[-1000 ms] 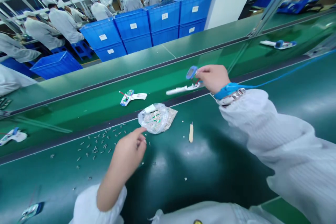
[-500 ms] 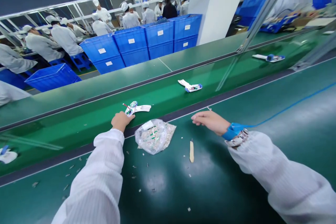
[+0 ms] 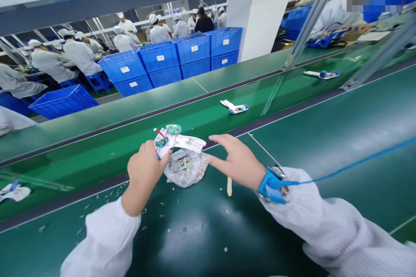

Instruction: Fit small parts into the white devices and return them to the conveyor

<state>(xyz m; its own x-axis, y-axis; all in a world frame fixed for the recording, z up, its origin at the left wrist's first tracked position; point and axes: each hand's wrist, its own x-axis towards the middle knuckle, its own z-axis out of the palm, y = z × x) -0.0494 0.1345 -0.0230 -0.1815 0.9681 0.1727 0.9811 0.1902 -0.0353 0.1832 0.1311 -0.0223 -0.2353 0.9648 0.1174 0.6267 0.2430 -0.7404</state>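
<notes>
The left hand (image 3: 144,173) is closed on the blue end of a white unit (image 3: 188,142), held just above the bag of small parts (image 3: 185,168) between the two hands. The right hand (image 3: 235,160) is open, fingers stretched toward the unit's white tip — touching or not, I cannot tell. Pick-up looks done. With board and wires bare, fitting seems left — loose parts (image 3: 112,193) dot the surface (image 3: 201,242) beside the left wrist.

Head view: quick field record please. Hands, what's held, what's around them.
left hand: grips white unit with exposed green board
right hand: open, beside the unit's white end; contact unclear
bag of small parts: clear, on table, below the unit
wooden stick: flat on table by right hand
wrist strap: blue, right wrist, cord runs right
conveyor belt: another unit lying on it
</notes>
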